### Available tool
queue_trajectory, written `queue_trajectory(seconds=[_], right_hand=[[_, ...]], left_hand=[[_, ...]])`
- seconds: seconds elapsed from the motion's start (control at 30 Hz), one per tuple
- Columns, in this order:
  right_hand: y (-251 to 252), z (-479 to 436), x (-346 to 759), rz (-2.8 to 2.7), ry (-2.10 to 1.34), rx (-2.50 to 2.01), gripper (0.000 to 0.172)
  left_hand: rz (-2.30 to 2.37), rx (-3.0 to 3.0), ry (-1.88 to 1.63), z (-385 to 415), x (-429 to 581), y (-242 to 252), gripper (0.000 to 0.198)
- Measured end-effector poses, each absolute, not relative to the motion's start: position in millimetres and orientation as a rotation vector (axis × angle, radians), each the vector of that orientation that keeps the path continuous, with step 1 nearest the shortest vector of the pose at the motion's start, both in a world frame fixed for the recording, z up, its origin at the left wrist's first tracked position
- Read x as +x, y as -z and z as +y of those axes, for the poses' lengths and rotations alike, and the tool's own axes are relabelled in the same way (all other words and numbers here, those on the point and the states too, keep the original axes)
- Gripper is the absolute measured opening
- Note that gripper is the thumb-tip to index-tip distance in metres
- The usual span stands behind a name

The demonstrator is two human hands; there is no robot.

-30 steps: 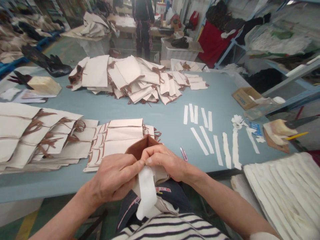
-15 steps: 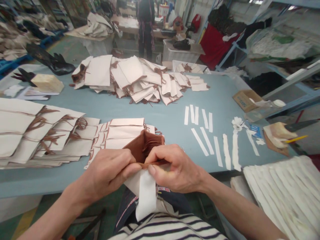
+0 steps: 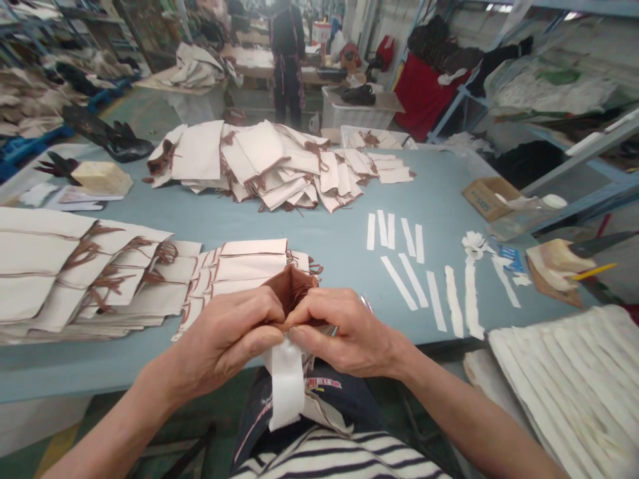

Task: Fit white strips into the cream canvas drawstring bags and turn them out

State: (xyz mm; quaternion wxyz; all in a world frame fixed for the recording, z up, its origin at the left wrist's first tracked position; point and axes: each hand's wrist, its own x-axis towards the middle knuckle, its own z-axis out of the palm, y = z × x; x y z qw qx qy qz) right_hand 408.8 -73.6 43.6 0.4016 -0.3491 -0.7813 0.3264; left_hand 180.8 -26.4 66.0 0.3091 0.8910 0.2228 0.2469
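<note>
My left hand [image 3: 227, 336] and my right hand [image 3: 344, 329] meet at the table's near edge, both pinched on the rim of a cream pouch with a brown lining [image 3: 291, 287]. A white strip [image 3: 286, 382] hangs down from between my thumbs over my lap. The pouch's mouth gapes open toward the table. A stack of flat cream pouches [image 3: 239, 266] lies just beyond my hands.
More pouches lie fanned at the left [image 3: 60, 266] and heaped at the far middle [image 3: 264, 163]. White strips [image 3: 404, 256] lie in rows at the right, a cardboard box [image 3: 486, 196] farther right. A person [image 3: 287, 53] stands at the back. White padding [image 3: 569, 379] lies at my right.
My hands have drawn closer together on the pouch rim and the lining mouth has narrowed. The view has shifted slightly.
</note>
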Motion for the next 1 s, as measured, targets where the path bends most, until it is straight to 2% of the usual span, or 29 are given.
queue_trajectory(seconds=[0.1,0.23,0.43,0.53,0.63,0.77,0.87,1.0], right_hand=[[-44.6,-74.2,414.2,-2.052,-0.743,-0.880,0.017],[-44.5,-78.8,421.6,-2.085,-0.658,-0.912,0.018],[-45.2,-87.2,428.9,-1.968,-1.051,-0.762,0.019],[-44.3,-86.8,432.5,-1.939,-1.187,-0.733,0.018],[-48.1,-85.5,436.0,-2.023,-1.101,-0.714,0.016],[-57.8,-83.4,438.5,-2.185,-0.890,-0.742,0.014],[-54.5,-77.5,439.6,-2.191,-0.904,-0.721,0.012],[-30.5,-66.0,443.4,-2.090,-0.925,-0.714,0.036]], left_hand=[[0.661,2.362,-0.515,-26.5,188.8,-76.0,0.036],[0.709,2.155,-0.405,-28.9,201.3,-76.1,0.042],[0.681,1.559,-0.335,-44.6,214.1,-57.7,0.072],[0.700,1.484,-0.376,-48.6,214.5,-51.6,0.077],[0.686,1.633,-0.404,-46.7,210.6,-56.3,0.069],[0.697,1.979,-0.324,-47.6,203.7,-71.2,0.041],[0.730,2.131,-0.352,-57.7,200.3,-76.3,0.038],[0.732,2.059,-0.563,-73.1,189.8,-69.8,0.042]])
